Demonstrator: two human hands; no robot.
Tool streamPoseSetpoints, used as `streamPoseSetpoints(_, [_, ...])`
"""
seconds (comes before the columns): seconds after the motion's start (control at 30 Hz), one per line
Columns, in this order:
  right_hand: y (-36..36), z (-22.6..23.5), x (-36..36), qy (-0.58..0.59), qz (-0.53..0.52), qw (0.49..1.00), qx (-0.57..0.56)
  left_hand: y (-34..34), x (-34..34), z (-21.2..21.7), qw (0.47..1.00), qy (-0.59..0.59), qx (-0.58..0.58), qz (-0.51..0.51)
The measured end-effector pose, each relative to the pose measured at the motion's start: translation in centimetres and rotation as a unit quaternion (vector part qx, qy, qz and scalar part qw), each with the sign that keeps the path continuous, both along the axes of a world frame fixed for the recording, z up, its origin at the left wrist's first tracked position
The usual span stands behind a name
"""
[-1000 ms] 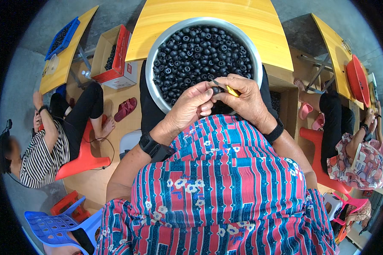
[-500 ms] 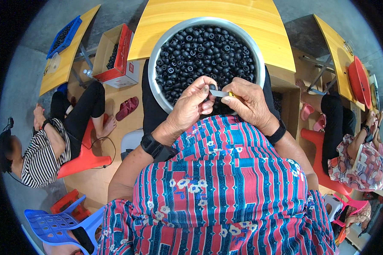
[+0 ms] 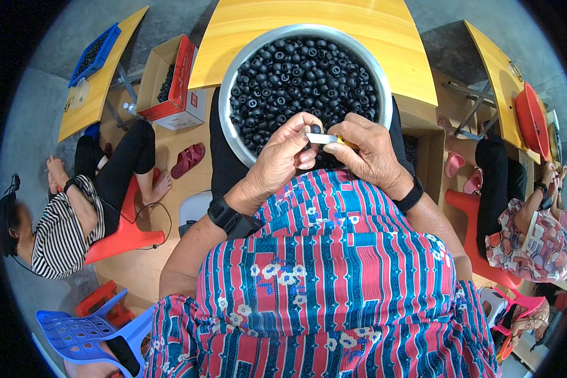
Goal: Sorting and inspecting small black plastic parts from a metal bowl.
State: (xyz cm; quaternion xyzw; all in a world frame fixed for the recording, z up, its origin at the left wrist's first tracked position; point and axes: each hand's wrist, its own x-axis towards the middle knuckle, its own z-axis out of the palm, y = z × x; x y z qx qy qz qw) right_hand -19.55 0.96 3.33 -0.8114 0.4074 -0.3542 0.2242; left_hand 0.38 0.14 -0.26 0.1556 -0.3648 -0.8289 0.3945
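Observation:
A wide metal basin [image 3: 225, 107] stands before me, filled with small round black parts [image 3: 302, 82], many with a hole in the middle. Over its near edge, my left hand [image 3: 282, 154] is closed, pinching one black part [image 3: 315, 128] between thumb and forefinger. My right hand [image 3: 370, 151] is closed around the yellow handle of a small knife [image 3: 321, 138]. Its short, pale blade points left and lies across the pinched part, close to my left thumb. Whether the edge cuts into the part is too small to tell.
The basin overlaps a yellow wooden table [image 3: 321, 12]. At left are a red carton [image 3: 186, 69], a blue crate [image 3: 94, 55] and a seated person [image 3: 69, 227]. Another person [image 3: 529, 233] sits at right near a red basin [image 3: 531, 123]. Dark red sandals [image 3: 188, 160] lie on the floor.
The knife blade has moved slightly left across the pinched part and turned, its flat now showing brighter. My left hand stays almost where it was.

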Motion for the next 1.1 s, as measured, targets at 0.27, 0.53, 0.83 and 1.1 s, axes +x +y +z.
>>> streamPoseSetpoints(0.27, [-0.1,0.0,0.0,0.007,-0.004,1.000,-0.009,0.0,0.0,0.1,1.000,-0.011,0.012,-0.001])
streamPoseSetpoints(0.53, [-0.1,0.1,0.1,0.017,-0.008,1.000,-0.019,0.0,0.1,0.1,1.000,-0.019,0.012,0.004])
streamPoseSetpoints(0.83, [0.0,0.0,0.2,0.012,-0.019,1.000,-0.009,0.0,0.5,-0.3,1.000,-0.008,0.028,-0.007])
streamPoseSetpoints(1.1, [-1.2,-1.2,0.2,-0.036,-0.138,0.989,0.042,0.1,0.4,-0.2,0.999,-0.001,0.041,-0.016])
